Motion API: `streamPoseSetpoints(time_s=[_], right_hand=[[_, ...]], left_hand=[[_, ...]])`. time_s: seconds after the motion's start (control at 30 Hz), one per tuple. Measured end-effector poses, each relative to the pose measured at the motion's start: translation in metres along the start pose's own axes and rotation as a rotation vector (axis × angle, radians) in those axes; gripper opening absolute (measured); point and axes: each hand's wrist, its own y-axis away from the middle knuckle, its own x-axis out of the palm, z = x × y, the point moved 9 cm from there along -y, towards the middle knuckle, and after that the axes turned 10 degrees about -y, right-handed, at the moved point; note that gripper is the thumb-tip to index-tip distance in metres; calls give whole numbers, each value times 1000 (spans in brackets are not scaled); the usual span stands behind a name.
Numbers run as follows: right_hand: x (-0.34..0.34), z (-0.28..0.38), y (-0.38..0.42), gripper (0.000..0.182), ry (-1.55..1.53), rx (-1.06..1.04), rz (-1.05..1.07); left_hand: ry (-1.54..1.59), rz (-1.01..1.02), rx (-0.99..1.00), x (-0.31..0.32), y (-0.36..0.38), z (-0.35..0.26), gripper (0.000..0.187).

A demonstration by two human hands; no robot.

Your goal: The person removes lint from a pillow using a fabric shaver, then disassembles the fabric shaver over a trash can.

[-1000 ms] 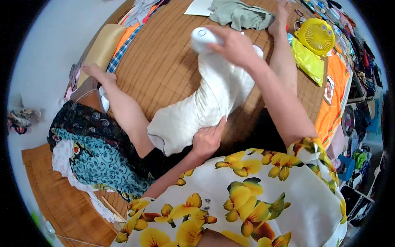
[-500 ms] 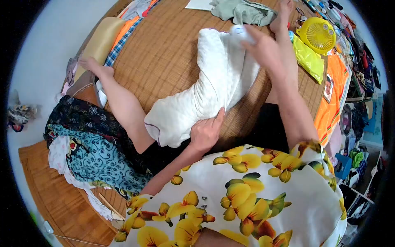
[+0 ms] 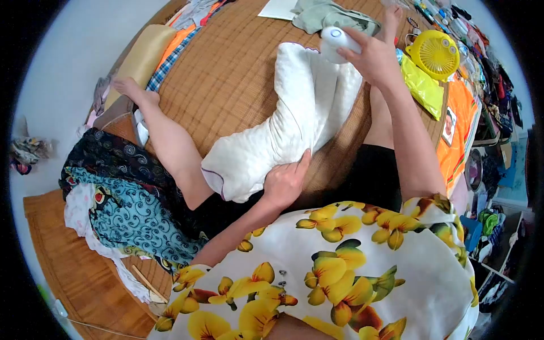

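Observation:
A white padded garment [image 3: 289,122] with purple edging, shaped like small trousers, lies spread between the wearer's legs, its two long parts pointing away. My left hand [image 3: 284,184] is at its near edge, index finger stretched along the cloth and the other fingers curled against it. Over the far end, my right hand [image 3: 371,59] grips a white rounded handheld device [image 3: 339,44] with a ring-shaped button on top, which looks like a fabric shaver. The device overlaps the far purple hem in this view. Its working face is hidden.
A woven mat [image 3: 226,73] covers the surface. On the right are a yellow fan [image 3: 435,55], a yellow packet [image 3: 422,85] and an orange cloth [image 3: 456,130]. A grey-green cloth [image 3: 331,16] lies at the far side, patterned clothes [image 3: 133,209] at the left.
My right hand has lifted slightly and moved a little to the right with the white device, whose button side now shows more fully. My left hand stays at the garment's near edge.

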Motion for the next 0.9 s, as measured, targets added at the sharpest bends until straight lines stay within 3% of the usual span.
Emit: streamPoseSetpoints(time_s=[0.1,0.2,0.27,0.33,0.4,0.47,0.53,0.6,0.67,0.73,0.8,0.9], right_hand=[[16,74,19,48,-129,-158,159],[60,122,43,50,-73,-179,499],[63,108,27,52,-5,-236,384],[44,55,-13,37,274,-125,200],[11,25,-29,43,148,-83,99],[-4,59,-17,46,93,-162,50],[16,99,6,52,3,-109,239],[52,124,32,52,-162,-217,384],[68,115,40,53,-123,-199,488],[55,57,15,49,41,-87,184],[19,13,-3,51,126,86,59],[-2,14,12,55,-36,40,-18]], left_hand=[[5,14,22,5,1,-8,55],[14,24,10,2,-1,-10,53],[37,-15,24,-3,-1,-6,53],[9,0,8,-4,1,-2,53],[-8,6,5,-4,-4,3,53],[29,-42,6,-6,-4,-2,53],[27,-39,22,0,-7,-5,52],[69,-66,0,-2,-6,-2,56],[61,-39,-1,-5,-2,-1,56],[54,-23,8,-9,-1,-1,56],[18,27,-10,-8,-4,2,54],[14,-9,4,-9,-3,-4,54]])
